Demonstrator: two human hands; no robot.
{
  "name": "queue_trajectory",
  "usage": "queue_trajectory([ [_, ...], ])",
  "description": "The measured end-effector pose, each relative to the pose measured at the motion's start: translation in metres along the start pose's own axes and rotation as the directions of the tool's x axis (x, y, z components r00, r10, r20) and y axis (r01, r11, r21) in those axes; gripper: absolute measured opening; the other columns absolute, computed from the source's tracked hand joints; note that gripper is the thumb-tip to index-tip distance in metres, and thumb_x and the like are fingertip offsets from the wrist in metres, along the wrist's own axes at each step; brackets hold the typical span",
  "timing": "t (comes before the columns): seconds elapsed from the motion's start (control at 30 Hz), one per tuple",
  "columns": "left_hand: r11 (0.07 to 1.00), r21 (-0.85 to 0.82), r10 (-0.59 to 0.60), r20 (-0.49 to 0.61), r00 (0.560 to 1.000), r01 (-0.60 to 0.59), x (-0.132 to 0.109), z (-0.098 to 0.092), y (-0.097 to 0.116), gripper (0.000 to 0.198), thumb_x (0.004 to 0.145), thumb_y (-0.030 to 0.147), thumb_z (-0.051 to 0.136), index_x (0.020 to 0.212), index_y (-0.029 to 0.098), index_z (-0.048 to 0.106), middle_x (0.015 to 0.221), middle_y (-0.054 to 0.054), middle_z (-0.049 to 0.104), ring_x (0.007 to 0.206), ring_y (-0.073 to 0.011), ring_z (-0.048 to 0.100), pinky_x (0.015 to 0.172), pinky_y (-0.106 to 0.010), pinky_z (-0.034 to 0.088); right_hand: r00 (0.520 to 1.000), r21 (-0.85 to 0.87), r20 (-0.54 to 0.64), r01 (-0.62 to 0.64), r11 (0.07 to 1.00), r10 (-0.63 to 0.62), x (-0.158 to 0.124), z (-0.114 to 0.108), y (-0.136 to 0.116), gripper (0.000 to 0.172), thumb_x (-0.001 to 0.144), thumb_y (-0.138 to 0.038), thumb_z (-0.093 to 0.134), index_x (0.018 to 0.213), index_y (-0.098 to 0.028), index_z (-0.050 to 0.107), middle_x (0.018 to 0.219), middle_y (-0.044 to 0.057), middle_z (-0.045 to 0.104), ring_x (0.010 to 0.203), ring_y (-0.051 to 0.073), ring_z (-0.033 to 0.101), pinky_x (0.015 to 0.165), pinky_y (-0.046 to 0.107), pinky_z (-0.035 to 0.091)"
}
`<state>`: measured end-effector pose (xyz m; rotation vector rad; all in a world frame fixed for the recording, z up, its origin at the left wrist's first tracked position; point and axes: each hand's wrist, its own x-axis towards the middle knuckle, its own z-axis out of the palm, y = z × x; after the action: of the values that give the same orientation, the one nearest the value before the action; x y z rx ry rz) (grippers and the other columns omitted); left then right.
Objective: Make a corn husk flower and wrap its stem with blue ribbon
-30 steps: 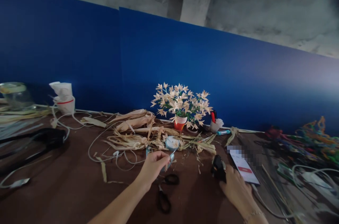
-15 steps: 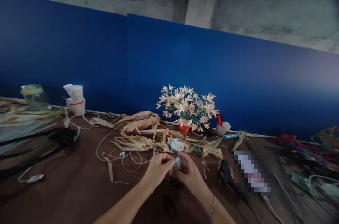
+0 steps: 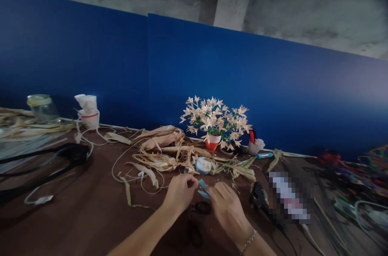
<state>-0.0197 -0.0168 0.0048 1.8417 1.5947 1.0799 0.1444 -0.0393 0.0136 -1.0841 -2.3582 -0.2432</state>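
Head view. Left hand (image 3: 180, 193) out over the brown tabletop (image 3: 100, 221): thumb and forefinger curled round, tips almost meeting; cannot tell whether they grip anything. Right hand (image 3: 226, 205) close by, palm down, fingertips drawn together on the right end of two small light-blue pieces (image 3: 203, 194), which show in the gap between the hands. Black scissor handles (image 3: 203, 207) just below, dim. Beyond the hands, a round pale-blue container (image 3: 203, 165) among dried corn husks (image 3: 160, 162); behind, cream flowers (image 3: 209, 118) in a red-and-white cup (image 3: 212, 143). Right of the right hand, a black glue gun (image 3: 259, 197) beside a pixelated phone (image 3: 289, 197).
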Motion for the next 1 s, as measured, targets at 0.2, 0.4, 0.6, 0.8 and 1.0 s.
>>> queue_trajectory([
  [0.2, 0.838, 0.367, 0.394, 0.105, 0.913, -0.403, -0.006, -0.008, 0.009, 0.011, 0.066, 0.009, 0.049, 0.062, 0.016, 0.058, 0.064, -0.003, 0.06, 0.065, -0.0165, 0.053, 0.065, -0.03, 0.03, 0.992, 0.058, 0.103, 0.066, 0.996, -0.072, 0.019, -0.02, 0.005, 0.017, 0.081, -0.012, 0.039, 0.075, -0.017, 0.054, 0.077, 0.004, 0.051, 0.072, 0.016, 0.045, 0.064, 0.028, 0.036],
  [0.4, 0.594, 0.447, 0.661, 0.201, 0.723, -0.669, -0.006, -0.009, 0.015, 0.016, 0.076, 0.01, 0.044, 0.064, 0.015, 0.054, 0.063, -0.002, 0.055, 0.067, -0.0146, 0.049, 0.075, -0.034, 0.03, 0.984, 0.392, 0.155, -0.141, 0.909, 0.085, 0.041, -0.022, 0.027, 0.017, 0.076, -0.012, 0.043, 0.079, -0.017, 0.059, 0.078, 0.003, 0.059, 0.075, 0.016, 0.051, 0.068, 0.025, 0.039],
  [0.6, 0.549, 0.398, 0.723, 0.216, 0.656, -0.735, -0.009, -0.02, 0.022, 0.02, 0.08, 0.01, 0.037, 0.071, 0.016, 0.054, 0.065, 0.0, 0.053, 0.067, -0.012, 0.046, 0.081, -0.033, 0.029, 0.869, 0.587, 0.448, -0.462, 0.665, 0.208, 0.044, -0.006, 0.05, 0.017, 0.067, -0.015, 0.048, 0.069, -0.014, 0.065, 0.065, 0.001, 0.063, 0.062, 0.013, 0.055, 0.061, 0.022, 0.041],
  [0.8, 0.54, 0.376, 0.749, 0.192, 0.634, -0.753, -0.013, -0.025, 0.025, 0.023, 0.082, 0.009, 0.035, 0.083, 0.017, 0.056, 0.073, -0.001, 0.057, 0.073, -0.012, 0.048, 0.085, -0.033, 0.028, 0.707, 0.589, 0.685, -0.681, 0.436, 0.179, 0.037, 0.004, 0.058, 0.021, 0.059, -0.013, 0.051, 0.068, -0.015, 0.069, 0.057, -0.002, 0.063, 0.049, 0.009, 0.047, 0.05, 0.018, 0.037],
  [1.0, 0.593, 0.329, 0.757, 0.084, 0.648, -0.735, -0.013, -0.024, 0.024, 0.019, 0.08, 0.011, 0.04, 0.081, 0.019, 0.057, 0.073, -0.001, 0.06, 0.076, -0.0117, 0.05, 0.085, -0.032, 0.03, 0.618, 0.545, 0.782, -0.744, 0.386, 0.087, 0.035, 0.006, 0.053, 0.016, 0.059, -0.019, 0.055, 0.064, -0.015, 0.07, 0.049, -0.003, 0.057, 0.039, 0.005, 0.034, 0.04, 0.017, 0.025],
])
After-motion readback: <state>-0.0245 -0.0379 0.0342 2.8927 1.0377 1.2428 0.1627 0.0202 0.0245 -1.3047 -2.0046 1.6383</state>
